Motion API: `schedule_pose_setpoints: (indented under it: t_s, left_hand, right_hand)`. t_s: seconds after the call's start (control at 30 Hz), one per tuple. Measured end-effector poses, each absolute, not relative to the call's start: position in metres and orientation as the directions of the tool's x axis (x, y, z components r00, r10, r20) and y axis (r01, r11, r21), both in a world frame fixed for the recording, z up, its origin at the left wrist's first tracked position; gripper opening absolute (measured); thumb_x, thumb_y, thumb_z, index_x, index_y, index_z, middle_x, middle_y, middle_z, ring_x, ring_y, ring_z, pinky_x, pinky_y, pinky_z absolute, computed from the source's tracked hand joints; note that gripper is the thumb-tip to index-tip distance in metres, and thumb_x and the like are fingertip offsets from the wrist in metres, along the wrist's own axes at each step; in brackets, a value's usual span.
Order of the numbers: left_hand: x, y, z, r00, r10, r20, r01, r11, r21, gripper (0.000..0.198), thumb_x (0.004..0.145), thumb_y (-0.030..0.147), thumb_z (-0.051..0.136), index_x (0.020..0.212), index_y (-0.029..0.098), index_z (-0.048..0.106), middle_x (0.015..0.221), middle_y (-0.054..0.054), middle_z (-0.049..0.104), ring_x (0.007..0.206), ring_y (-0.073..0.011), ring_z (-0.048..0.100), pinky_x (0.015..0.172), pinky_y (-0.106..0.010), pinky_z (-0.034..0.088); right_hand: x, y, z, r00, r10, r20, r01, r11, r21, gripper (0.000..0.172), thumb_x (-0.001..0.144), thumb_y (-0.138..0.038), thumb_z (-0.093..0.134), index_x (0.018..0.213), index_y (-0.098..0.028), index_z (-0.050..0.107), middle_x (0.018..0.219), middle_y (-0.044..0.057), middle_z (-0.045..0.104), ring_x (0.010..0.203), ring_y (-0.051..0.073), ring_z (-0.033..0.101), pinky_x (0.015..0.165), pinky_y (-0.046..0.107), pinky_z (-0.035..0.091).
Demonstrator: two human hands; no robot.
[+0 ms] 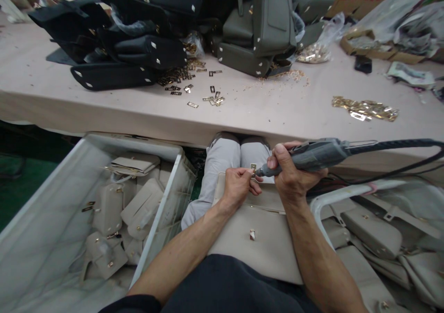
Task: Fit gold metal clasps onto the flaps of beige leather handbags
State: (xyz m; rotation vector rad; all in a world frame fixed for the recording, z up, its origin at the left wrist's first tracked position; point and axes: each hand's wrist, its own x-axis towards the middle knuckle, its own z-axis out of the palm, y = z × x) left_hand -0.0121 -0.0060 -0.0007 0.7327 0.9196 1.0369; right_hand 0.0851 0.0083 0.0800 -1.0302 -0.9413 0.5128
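Note:
A beige handbag (pixel 256 239) lies on my lap, flap toward me, with a small metal clasp at its middle. My left hand (pixel 239 186) is closed in a pinch on a small gold metal fitting (pixel 253 168) at the bag's far edge. My right hand (pixel 291 174) is wrapped round a grey electric screwdriver (pixel 312 155), whose tip touches that fitting. The tool's black cable (pixel 398 144) runs off to the right.
A pink-beige worktable (pixel 243 109) stretches in front, with black bags (pixel 132 49), grey-green bags (pixel 263 31), scattered gold fittings (pixel 194 86) and a pile of gold parts (pixel 364 108). A clear bin (pixel 45 220) of beige bags stands left; more beige bags (pixel 374 234) lie right.

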Motion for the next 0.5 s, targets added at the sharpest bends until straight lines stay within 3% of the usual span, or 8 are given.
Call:
schedule_pose_setpoints:
  t_s: [0.5]
  left_hand:
    - [-0.0115, -0.0062, 0.0044, 0.224, 0.933, -0.282, -0.372, 0.349, 0.86, 0.038, 0.085, 0.04, 0.064, 0.072, 0.005, 0.074, 0.049, -0.01, 0.065, 0.036, -0.0145, 0.057, 0.037, -0.02, 0.046]
  right_hand:
    - [0.083, 0.0066, 0.0822, 0.513, 0.753, 0.412, 0.086, 0.433, -0.897, 0.026, 0.083, -0.036, 0.082, 0.083, -0.018, 0.063, 0.06, -0.002, 0.057, 0.044, 0.014, 0.055, 0.044, 0.029, 0.05]
